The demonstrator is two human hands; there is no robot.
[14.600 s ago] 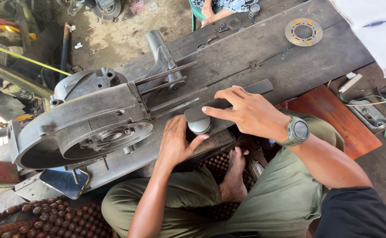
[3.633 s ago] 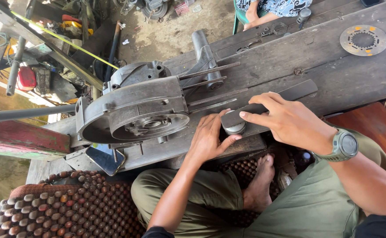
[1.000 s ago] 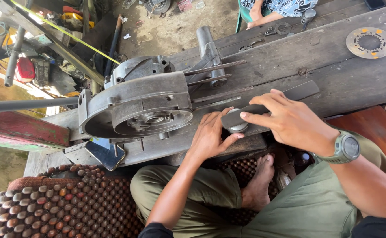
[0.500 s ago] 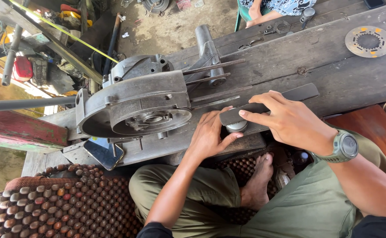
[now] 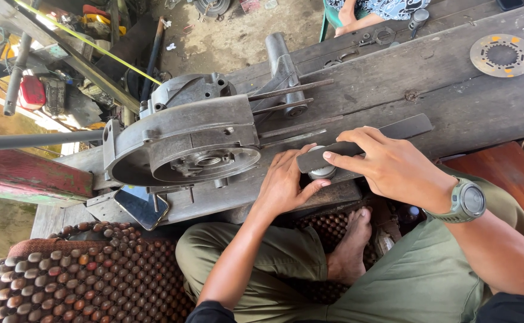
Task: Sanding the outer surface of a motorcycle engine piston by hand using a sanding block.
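A grey metal engine casing (image 5: 184, 140) with long studs lies on the dark wooden workbench (image 5: 441, 78). My left hand (image 5: 286, 182) rests flat on the bench beside a small round silver part (image 5: 322, 172), thumb against it. My right hand (image 5: 393, 167), with a green watch at the wrist, grips a flat dark metal file (image 5: 363, 142) laid across that round part.
A round perforated metal disc (image 5: 502, 55) lies at the bench's far right. A phone (image 5: 141, 206) sits under the casing's near edge. A beaded seat cover (image 5: 82, 275) is at lower left. Another person's arm (image 5: 357, 18) shows at the top. Tools and clutter cover the ground at upper left.
Both hands stay on the file and round part; the file has shifted slightly along the part. The view has moved a little.
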